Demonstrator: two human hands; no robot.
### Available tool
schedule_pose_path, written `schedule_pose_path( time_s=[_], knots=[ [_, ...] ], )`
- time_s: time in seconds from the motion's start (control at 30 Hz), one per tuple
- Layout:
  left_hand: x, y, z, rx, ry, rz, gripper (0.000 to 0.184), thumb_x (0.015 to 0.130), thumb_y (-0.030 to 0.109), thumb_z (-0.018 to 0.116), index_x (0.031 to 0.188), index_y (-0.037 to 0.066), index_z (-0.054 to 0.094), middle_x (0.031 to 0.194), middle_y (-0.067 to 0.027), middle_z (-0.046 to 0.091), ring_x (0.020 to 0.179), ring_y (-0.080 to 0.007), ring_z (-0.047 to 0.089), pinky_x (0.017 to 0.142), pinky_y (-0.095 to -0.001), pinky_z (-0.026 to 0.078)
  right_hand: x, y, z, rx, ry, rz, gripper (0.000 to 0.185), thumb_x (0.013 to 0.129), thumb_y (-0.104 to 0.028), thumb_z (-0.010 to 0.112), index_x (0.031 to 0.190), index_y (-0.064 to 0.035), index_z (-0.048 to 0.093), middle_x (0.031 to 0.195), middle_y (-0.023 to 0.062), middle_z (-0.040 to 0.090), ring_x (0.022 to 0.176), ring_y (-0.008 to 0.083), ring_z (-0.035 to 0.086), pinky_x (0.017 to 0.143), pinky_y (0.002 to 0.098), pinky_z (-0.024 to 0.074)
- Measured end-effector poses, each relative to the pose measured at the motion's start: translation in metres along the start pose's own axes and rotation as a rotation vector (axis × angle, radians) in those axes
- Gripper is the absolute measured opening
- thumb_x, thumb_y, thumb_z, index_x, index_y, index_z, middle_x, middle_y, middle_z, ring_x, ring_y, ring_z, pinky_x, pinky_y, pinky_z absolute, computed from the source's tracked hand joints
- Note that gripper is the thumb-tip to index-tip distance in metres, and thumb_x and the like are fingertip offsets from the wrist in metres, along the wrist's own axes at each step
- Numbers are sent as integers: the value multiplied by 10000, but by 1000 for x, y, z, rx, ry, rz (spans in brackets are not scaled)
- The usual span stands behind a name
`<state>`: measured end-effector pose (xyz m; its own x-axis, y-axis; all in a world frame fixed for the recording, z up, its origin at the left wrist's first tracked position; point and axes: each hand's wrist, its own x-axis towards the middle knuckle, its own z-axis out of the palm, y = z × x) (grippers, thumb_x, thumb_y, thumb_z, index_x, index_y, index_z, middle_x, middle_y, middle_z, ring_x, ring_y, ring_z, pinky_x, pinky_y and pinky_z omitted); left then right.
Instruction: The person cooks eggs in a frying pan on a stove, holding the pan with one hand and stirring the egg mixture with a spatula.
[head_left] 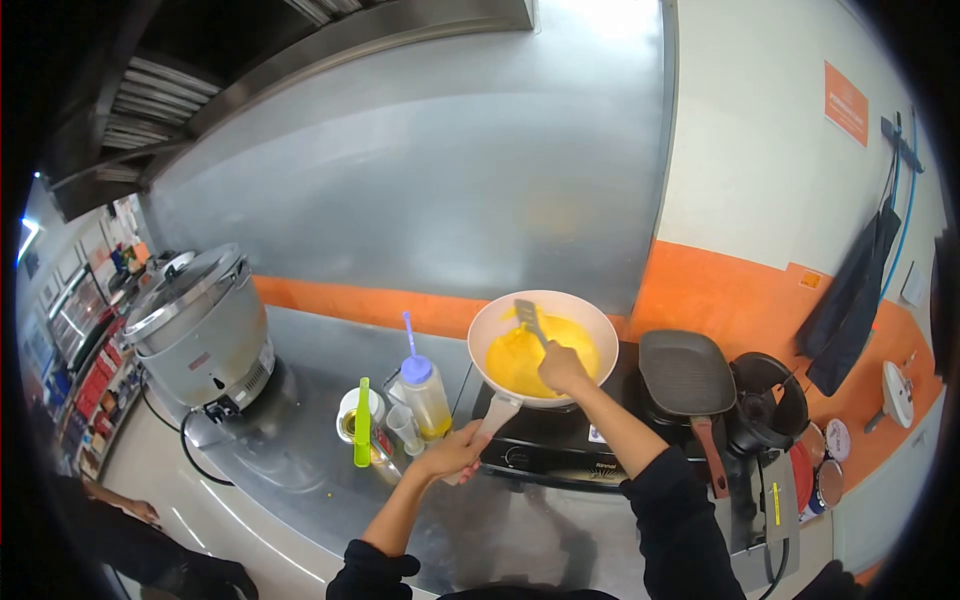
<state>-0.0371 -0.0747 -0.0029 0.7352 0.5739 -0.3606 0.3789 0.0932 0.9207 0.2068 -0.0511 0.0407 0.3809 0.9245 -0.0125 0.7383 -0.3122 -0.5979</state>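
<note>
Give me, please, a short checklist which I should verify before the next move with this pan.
1. Left hand on the handle: ok, closed around it.
2. Right hand on the spatula: ok, gripping it, with its blade inside the pan.
3. Yellow food contained: ok, none seen over the rim.
4. Flame under the pan: cannot tell, hidden from this view.
5. Bottle standing: ok, upright on the counter.
6. Grill pan clear of the pan: ok, a gap shows between them.
</note>
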Motion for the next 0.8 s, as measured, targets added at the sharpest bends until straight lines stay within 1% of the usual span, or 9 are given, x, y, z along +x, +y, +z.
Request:
schedule_pose_path(
  time_s=[0.17,0.2,0.23,0.3,0.37,0.5,0.57,0.7,0.8],
  knots=[
    [-1,4,2,-54,11,-24,304,995,323,406,1229,129,381,637,2,396,453,-74,389,385,-225,368,-3,26,-60,20,-43,33,236,835,-119,489,944,54,607,728,246,639,577,299,654,544,399,522],
    [-1,5,2,-48,15,-26,302,995,319,407,1226,127,376,635,1,398,451,-76,391,384,-227,367,-10,31,-74,-20,-26,-9,259,837,-114,482,994,29,629,776,247,646,577,296,653,547,406,514],
    [-1,6,3,-43,18,-28,300,994,316,408,1223,126,372,634,0,399,449,-78,392,382,-230,366,-31,20,-95,-32,-4,3,289,848,-115,485,1077,-11,629,850,237,651,682,331,660,635,421,514],
    [-1,5,4,-59,21,-35,297,992,314,410,1218,124,376,626,-1,398,447,-81,395,383,-233,367,-44,36,-122,-310,98,-348,289,862,-118,491,1102,-34,629,913,222,649,804,365,641,735,432,499],
    [0,3,3,-67,18,-45,295,991,312,411,1214,121,379,618,-2,397,445,-83,399,383,-236,368,-70,22,-154,-352,69,-360,266,852,-107,515,1081,-51,640,920,213,644,872,381,614,790,432,481],
    [2,0,3,-42,25,-11,306,985,314,421,1201,100,390,601,-7,409,442,-87,414,387,-242,374,-107,-20,-197,-534,-76,-313,254,854,-160,530,1062,-107,668,841,190,643,797,382,613,728,427,480],
    [0,1,5,-43,34,-4,318,983,317,424,1205,92,389,599,-9,416,440,-89,420,388,-244,376,-116,-46,-198,-849,-262,-262,199,823,-147,548,944,-70,687,806,181,645,780,363,626,702,417,491],
    [-1,1,8,-11,69,10,402,985,319,419,1308,91,344,608,-10,435,443,-94,429,395,-244,383,-123,-63,-171,-990,-229,-275,188,780,-124,590,910,-48,703,806,149,674,833,304,662,701,400,519],
    [-1,-4,11,-2,110,8,472,984,318,421,1385,106,289,611,-12,441,443,-97,429,399,-249,389,-108,-47,-143,-1121,-213,-282,178,777,-127,600,896,-54,709,840,144,684,847,265,676,684,381,528]
  ],
)
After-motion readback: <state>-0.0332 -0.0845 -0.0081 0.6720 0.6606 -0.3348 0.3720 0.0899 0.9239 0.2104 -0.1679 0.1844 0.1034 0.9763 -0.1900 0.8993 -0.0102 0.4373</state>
